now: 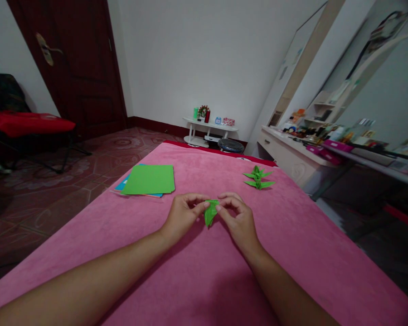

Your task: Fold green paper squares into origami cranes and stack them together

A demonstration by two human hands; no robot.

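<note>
A small piece of folded green paper [211,213] is held between my two hands, its narrow tip pointing down toward me. My left hand [183,213] pinches its left upper edge between thumb and fingers. On the other side, my right hand [238,219] grips the right upper edge the same way. Beyond my right hand lie folded green paper cranes [258,178], close together, with pointed ends spread sideways. To the left, beyond my left hand, rests a stack of square green paper [149,179] with blue sheets showing underneath.
Pink cloth [197,271] covers the surface under my hands. A small white shelf table [211,126] with ornaments stands by the far wall. On the right is a dressing table [289,154] crowded with cosmetics; a red-covered chair [30,124] stands at left near a door [71,59].
</note>
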